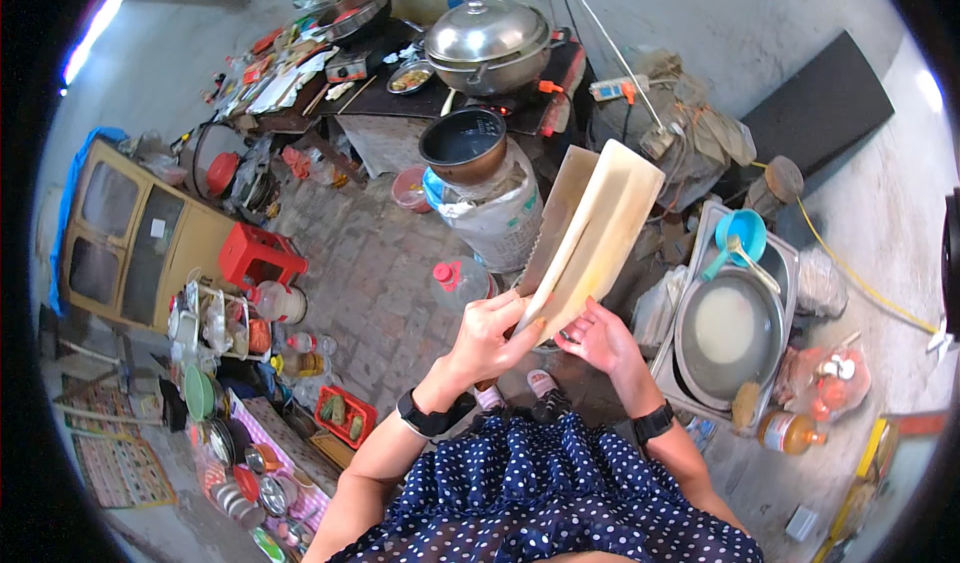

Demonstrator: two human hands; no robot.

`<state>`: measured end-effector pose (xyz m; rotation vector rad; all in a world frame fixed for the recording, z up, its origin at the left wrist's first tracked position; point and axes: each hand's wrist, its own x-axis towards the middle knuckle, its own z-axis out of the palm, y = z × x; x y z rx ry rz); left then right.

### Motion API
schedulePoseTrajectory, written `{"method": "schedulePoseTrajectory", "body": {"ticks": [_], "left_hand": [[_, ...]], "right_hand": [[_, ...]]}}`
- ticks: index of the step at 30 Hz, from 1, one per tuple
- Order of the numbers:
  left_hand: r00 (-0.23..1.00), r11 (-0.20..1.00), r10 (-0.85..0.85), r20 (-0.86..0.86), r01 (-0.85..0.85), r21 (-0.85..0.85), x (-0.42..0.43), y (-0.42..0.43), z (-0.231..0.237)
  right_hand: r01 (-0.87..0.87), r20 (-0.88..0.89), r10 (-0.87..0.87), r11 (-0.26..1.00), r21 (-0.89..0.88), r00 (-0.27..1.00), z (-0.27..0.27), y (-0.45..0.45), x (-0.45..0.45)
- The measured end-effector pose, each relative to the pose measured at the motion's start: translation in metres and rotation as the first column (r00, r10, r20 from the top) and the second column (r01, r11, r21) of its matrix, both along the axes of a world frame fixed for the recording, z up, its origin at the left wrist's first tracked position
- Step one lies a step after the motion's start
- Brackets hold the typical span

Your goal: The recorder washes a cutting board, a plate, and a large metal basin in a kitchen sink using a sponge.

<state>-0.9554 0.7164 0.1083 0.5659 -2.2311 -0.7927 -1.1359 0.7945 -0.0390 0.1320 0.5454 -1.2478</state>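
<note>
My left hand (491, 334) grips a pale cutting board (611, 222), its thumb over the near face. Beside the board, on its left, stands a wide cleaver-like blade (559, 210) with a notched edge, apparently held in the same hand; its handle is mostly hidden. Both are tilted up and away from me. My right hand (604, 342) is palm up at the board's lower right corner, fingers apart, fingertips at the edge. To its right, a metal basin (690, 360) of cloudy liquid sits on the sink (787, 255), with a blue dipper (739, 233) behind.
Ahead, an inner cooking pot (461, 150) rests on a white sack (499, 225). Behind it, a lidded wok (487, 45) stands on the counter (367, 98). A large plastic bottle (461, 282) stands on the brick floor (352, 255). A red stool (259, 255) is at left.
</note>
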Motion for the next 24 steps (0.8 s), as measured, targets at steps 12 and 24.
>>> {"method": "schedulePoseTrajectory", "body": {"ticks": [12, 24], "left_hand": [[0.997, 0.994, 0.067, 0.033, -0.070, 0.083, 0.079, -0.051, 0.002], [0.883, 0.876, 0.448, -0.140, -0.401, 0.269, 0.326, -0.117, -0.023]], "right_hand": [[-0.152, 0.017, 0.151, 0.987, 0.044, 0.988, 0.013, -0.054, 0.059], [-0.361, -0.156, 0.388, 0.916, 0.176, 0.908, 0.041, -0.174, 0.267]]}}
